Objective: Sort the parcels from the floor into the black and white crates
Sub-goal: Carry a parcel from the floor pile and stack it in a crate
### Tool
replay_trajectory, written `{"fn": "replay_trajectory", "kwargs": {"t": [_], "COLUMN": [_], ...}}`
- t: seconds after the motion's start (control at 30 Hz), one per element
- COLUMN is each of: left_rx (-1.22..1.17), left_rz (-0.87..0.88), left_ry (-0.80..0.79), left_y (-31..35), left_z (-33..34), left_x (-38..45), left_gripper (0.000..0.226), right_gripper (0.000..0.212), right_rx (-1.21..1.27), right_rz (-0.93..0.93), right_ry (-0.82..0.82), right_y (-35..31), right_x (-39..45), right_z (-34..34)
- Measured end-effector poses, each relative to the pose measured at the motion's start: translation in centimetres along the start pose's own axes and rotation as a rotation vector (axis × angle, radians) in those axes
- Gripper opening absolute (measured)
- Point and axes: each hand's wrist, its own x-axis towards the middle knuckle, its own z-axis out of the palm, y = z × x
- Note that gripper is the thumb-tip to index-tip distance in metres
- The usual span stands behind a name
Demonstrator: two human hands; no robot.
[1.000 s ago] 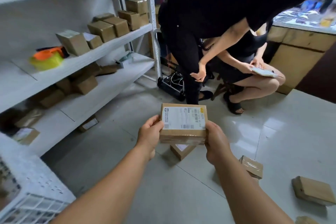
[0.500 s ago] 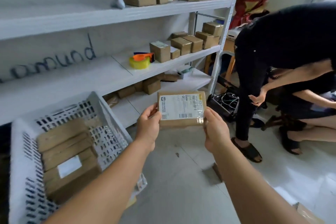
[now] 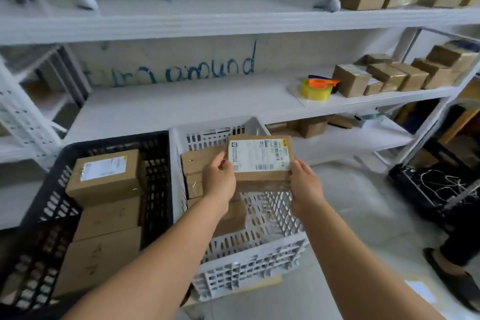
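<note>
A: White shelving (image 3: 181,101) behind, cartons lined up top and right.
B: Labelled parcel (image 3: 259,157) up over the white crate (image 3: 262,262), pinched by left hand (image 3: 219,176) and right hand (image 3: 303,184).
A: Black crate (image 3: 155,182) alongside, stacked with boxes.

Looking matt brown cardboard with a glossy paper label: parcel (image 3: 259,157); perforated plastic: white crate (image 3: 262,249), black crate (image 3: 155,163).

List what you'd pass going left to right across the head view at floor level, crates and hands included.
black crate → left hand → held parcel over the white crate → right hand → black sandal
</note>
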Motion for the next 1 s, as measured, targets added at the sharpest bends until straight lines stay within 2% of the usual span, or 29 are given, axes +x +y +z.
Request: {"fn": "replay_trajectory", "kwargs": {"t": [0.23, 0.37, 0.53, 0.67, 0.77, 0.93, 1.0], "left_rx": [0.259, 0.493, 0.813, 0.871, 0.852, 0.812, 0.846], "left_rz": [-0.102, -0.241, -0.411, -0.514, -0.545, -0.613, -0.620], "left_ry": [0.036, -0.050, -0.230, -0.335, -0.390, -0.432, -0.446], "left_y": [-3.8, -7.1, -10.5, -13.5, -14.7, -16.4, -16.7], "left_z": [-3.7, -4.0, -2.9, -1.2, -0.1, 0.9, 1.1], "left_x": [2.8, 4.0, 4.4, 4.9, 5.1, 5.3, 5.4], "left_gripper": [0.037, 0.037, 0.034, 0.054, 0.038, 0.047, 0.051], "right_gripper": [0.027, 0.013, 0.008, 0.013, 0.028, 0.016, 0.018], "right_rx": [-0.309, -0.478, -0.730, -0.854, -0.940, -0.994, -0.982], "right_rz": [0.106, 0.272, 0.521, 0.581, 0.596, 0.610, 0.602], "right_ry": [-0.118, -0.210, -0.324, -0.398, -0.460, -0.555, -0.581], "right_y": [3.1, 5.5, 8.4, 10.9, 13.0, 14.5, 14.5], "right_x": [2.4, 4.9, 6.9, 8.8, 10.5, 11.7, 11.7], "right_z": [4.7, 5.5, 5.5, 4.9, 4.8, 5.7, 6.2]}}
